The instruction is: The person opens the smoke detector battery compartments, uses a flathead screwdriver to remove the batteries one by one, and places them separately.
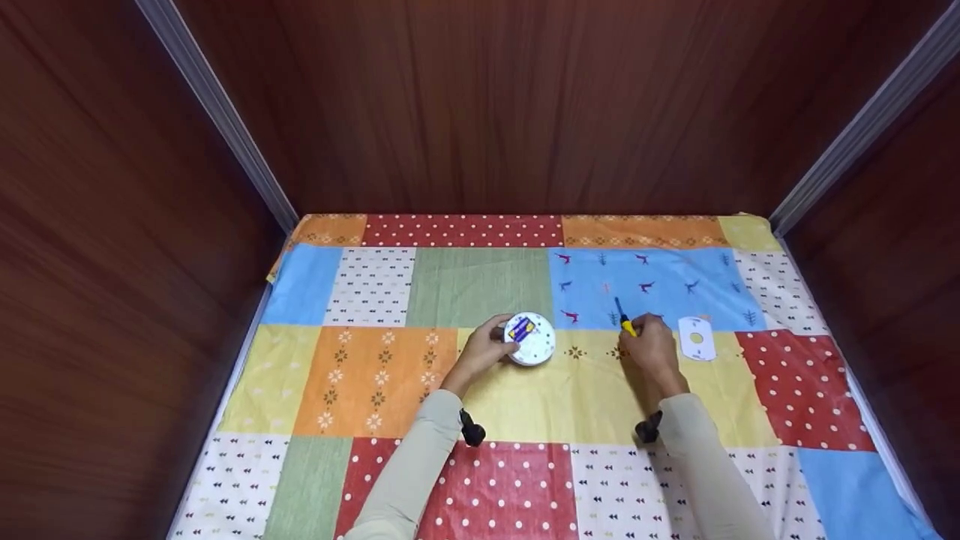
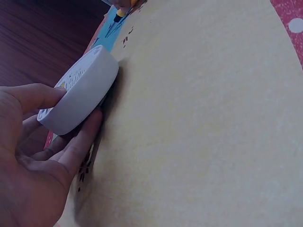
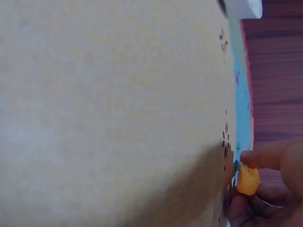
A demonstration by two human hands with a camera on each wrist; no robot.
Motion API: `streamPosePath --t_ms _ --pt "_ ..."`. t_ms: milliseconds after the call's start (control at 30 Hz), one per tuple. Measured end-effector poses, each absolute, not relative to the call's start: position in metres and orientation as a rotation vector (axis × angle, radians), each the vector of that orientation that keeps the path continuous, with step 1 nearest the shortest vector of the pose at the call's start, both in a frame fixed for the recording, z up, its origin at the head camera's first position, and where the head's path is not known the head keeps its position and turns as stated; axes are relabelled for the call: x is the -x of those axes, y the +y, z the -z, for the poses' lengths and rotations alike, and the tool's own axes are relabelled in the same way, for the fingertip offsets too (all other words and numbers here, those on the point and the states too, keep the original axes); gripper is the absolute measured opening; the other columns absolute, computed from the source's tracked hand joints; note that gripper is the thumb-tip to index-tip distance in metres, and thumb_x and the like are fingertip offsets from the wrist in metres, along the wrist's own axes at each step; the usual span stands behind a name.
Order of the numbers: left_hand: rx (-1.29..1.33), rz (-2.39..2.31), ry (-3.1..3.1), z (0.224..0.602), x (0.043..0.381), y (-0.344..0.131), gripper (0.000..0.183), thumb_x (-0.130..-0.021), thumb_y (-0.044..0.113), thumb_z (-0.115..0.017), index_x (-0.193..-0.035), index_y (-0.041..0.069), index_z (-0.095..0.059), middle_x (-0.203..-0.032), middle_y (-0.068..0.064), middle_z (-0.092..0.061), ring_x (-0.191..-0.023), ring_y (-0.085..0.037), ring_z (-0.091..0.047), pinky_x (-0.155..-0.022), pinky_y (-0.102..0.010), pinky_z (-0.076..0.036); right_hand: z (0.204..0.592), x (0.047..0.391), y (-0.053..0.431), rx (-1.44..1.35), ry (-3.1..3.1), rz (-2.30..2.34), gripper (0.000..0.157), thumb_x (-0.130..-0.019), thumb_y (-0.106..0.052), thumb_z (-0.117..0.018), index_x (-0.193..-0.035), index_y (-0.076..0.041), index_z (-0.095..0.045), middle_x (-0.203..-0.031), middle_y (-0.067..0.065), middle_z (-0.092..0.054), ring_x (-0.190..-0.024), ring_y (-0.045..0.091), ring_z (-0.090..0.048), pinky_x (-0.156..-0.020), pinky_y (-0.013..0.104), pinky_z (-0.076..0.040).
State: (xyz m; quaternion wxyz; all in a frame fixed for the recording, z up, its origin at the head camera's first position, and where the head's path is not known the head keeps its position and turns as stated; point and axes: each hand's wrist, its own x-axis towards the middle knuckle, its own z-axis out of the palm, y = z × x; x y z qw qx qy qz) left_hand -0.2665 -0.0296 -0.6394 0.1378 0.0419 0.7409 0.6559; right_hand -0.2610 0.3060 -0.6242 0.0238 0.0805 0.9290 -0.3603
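Observation:
A round white disc-shaped device [image 1: 537, 348] with a purple and yellow label and small holes on its top is held by my left hand [image 1: 484, 351]. In the left wrist view the thumb lies on the device's rim [image 2: 87, 94] and the fingers reach under it, tilting it over the cloth. My right hand [image 1: 654, 351] grips a screwdriver by its yellow and black handle [image 1: 628, 325], its shaft pointing away from me. The right wrist view shows the yellow handle end [image 3: 248, 179] between thumb and fingers.
Right of my right hand lies a white flat plate [image 1: 706, 346] with a hole in its middle. A patchwork cloth [image 1: 420, 487] covers the table. Brown wood-grain panels [image 1: 480, 105] enclose the back and both sides.

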Motion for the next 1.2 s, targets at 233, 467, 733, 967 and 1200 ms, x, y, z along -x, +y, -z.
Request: streamPosePath --t_ms 233,467,733,967,1200 --pt "-0.088 -1.926 2.08 0.641 0.267 -0.03 0.052 -0.094 0.001 -0.072 -0.142 0.002 -0.052 -0.126 -0.023 -0.069 -0.09 -0.02 -0.069 -0.076 -0.036 -0.065 0.615 0.254 0.3 -0.186 2.912 1.225 0.034 -0.104 -0.019 -0.063 -0.126 0.006 -0.06 -0.113 0.023 -0.063 -0.091 0.032 -0.059 -0.079 0.041 -0.049" --pt "-0.103 -1.915 2.124 0.64 0.268 -0.03 0.045 -0.098 0.005 -0.067 -0.143 0.004 -0.063 -0.126 -0.021 -0.069 -0.1 -0.019 -0.068 -0.08 -0.036 -0.065 0.599 0.255 0.293 -0.071 2.9 1.236 0.031 -0.106 -0.021 -0.059 -0.13 -0.001 -0.058 -0.114 0.026 -0.069 -0.087 0.032 -0.067 -0.074 0.038 -0.053" --pt "-0.126 -1.923 2.164 0.64 0.27 -0.03 0.038 -0.103 0.007 -0.065 -0.14 0.001 -0.064 -0.129 -0.021 -0.069 -0.105 -0.019 -0.069 -0.078 -0.035 -0.065 0.582 0.25 0.282 0.097 2.889 1.254 0.024 -0.104 -0.014 -0.063 -0.125 -0.003 -0.059 -0.113 0.023 -0.068 -0.081 0.026 -0.062 -0.071 0.033 -0.049" --pt "-0.153 -1.884 2.222 0.64 0.271 -0.028 0.036 -0.104 0.011 -0.066 -0.139 0.0 -0.066 -0.122 -0.019 -0.07 -0.094 -0.013 -0.064 -0.079 -0.031 -0.062 0.571 0.248 0.276 0.139 2.912 1.221 0.023 -0.105 -0.019 -0.066 -0.121 -0.003 -0.06 -0.112 0.02 -0.069 -0.088 0.029 -0.066 -0.077 0.038 -0.054" --pt "-0.167 -1.849 2.24 0.641 0.273 -0.025 0.046 -0.1 0.007 -0.07 -0.146 0.001 -0.063 -0.131 -0.023 -0.069 -0.107 -0.022 -0.067 -0.086 -0.026 -0.06 0.561 0.245 0.267 0.302 2.892 1.146 0.019 -0.106 -0.015 -0.066 -0.119 -0.002 -0.062 -0.113 0.021 -0.072 -0.104 0.037 -0.072 -0.091 0.053 -0.061"
